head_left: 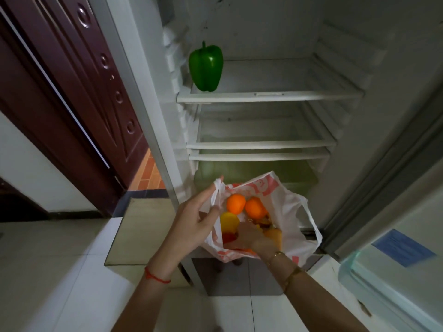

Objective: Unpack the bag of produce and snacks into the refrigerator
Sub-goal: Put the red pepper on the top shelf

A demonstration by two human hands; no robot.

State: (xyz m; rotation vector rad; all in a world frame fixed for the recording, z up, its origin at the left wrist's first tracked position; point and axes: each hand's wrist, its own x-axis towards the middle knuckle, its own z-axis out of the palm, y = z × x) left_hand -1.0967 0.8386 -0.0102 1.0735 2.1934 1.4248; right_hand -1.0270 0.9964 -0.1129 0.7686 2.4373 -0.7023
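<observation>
Fingers (211,195) of the left hand (191,224) pinched on one handle of the white and red plastic bag (287,212), thumb against fingertips, holding its mouth open in front of the refrigerator (263,32). Right hand (249,236) plunged into the bag from the near side, its fingers buried among the contents, so cannot tell whether spread or closed on anything. Inside the bag, two oranges (236,203) side by side at the far edge, a yellow item (229,220) just nearer than them beside the left hand, something red (227,237) nearer still. Other handle of the bag hanging loose on the right. Green bell pepper (206,65) upright at the left front corner of the refrigerator's top shelf (271,95), well above the bag. Two more shelves below that one, then a greenish drawer just behind the bag. Red string around the left wrist, thin gold bracelet on the right wrist. Refrigerator door (395,259) swung open to the right of the bag.
</observation>
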